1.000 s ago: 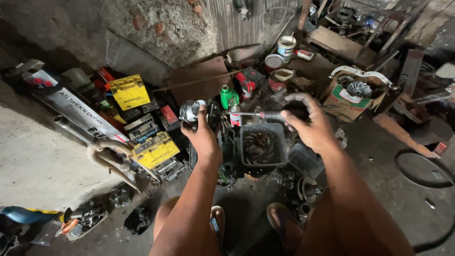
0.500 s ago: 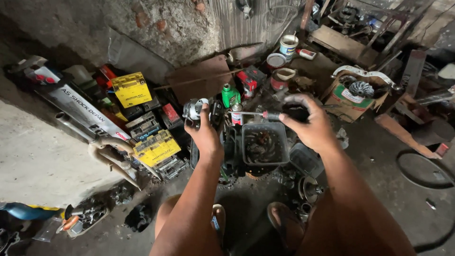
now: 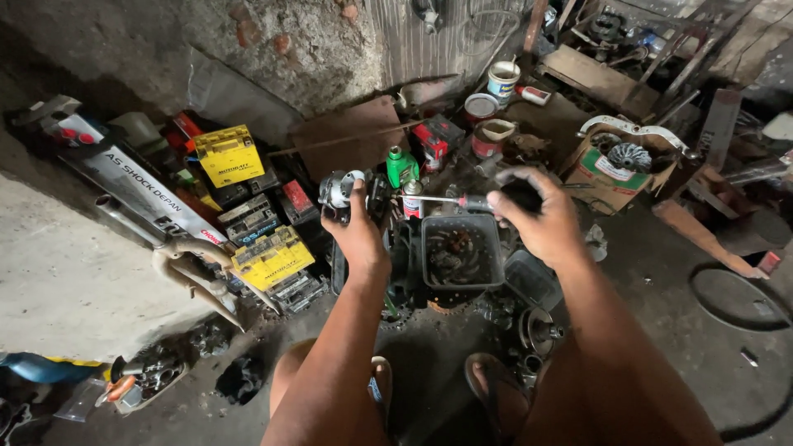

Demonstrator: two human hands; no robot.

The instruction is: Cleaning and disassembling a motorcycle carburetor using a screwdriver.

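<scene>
Left hand [image 3: 357,239] closed around small metal motor part [image 3: 340,189]; right hand [image 3: 537,219] grips screwdriver [image 3: 450,200], tip at part. Held above black bin [image 3: 459,252], floor. Fastener work underway, unfinished.

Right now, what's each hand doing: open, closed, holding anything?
Left hand: closed on a small round metal part.
Right hand: closed on a screwdriver, its tip toward that part.
</scene>
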